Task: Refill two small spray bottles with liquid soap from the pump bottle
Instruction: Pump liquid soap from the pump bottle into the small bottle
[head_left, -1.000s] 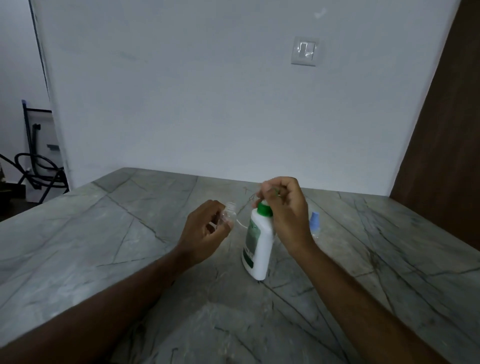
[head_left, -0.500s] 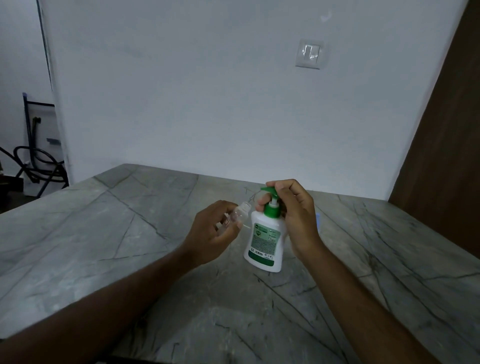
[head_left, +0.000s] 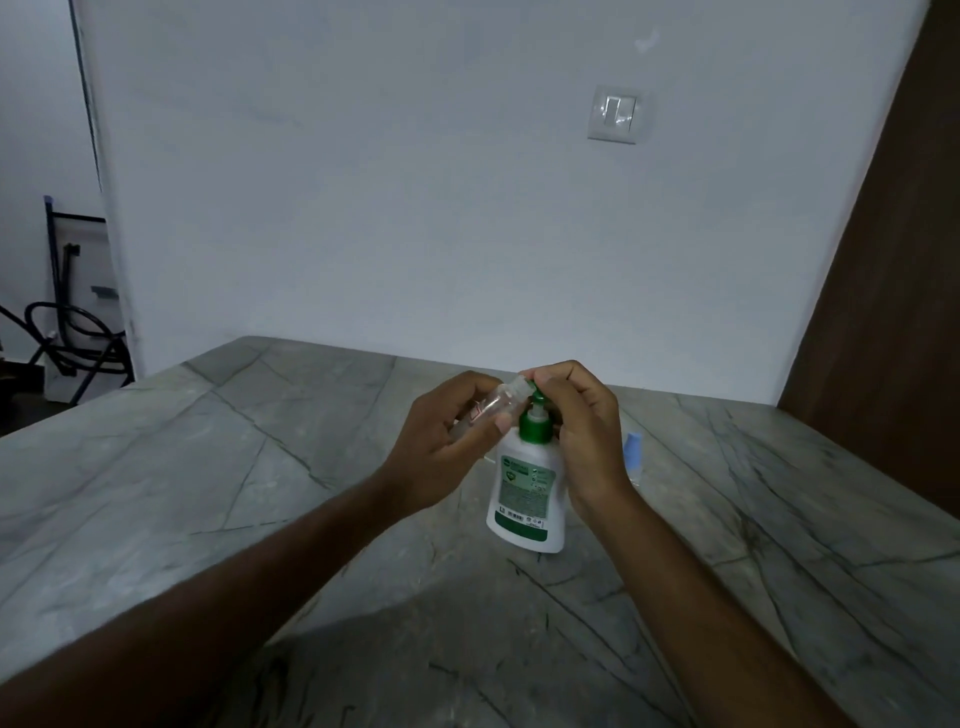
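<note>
A: What writing can be read on the pump bottle (head_left: 527, 493)?

B: None that I can make out. Its white body carries a green-and-white label with a barcode strip near the base, but the print is too small. It stands on the counter (head_left: 218, 467) just right of centre, leaning slightly.

A: And the hands?

B: My left hand (head_left: 447, 447), at nine o'clock from the bottle's green collar, has its fingers curled round a small clear spray bottle (head_left: 493, 410), tilted with its open neck toward the pump spout. Some reddish marking shows through it, unreadable. My right hand (head_left: 582, 431), at three o'clock, has its fingers curled over the pump head, which hides most of it.

A: Anything else partly hidden?

B: A pale blue cap (head_left: 632, 449) at three o'clock from my right wrist; what it sits on is unclear. On the wall, at one o'clock, is a wall switch (head_left: 614, 114).
</note>
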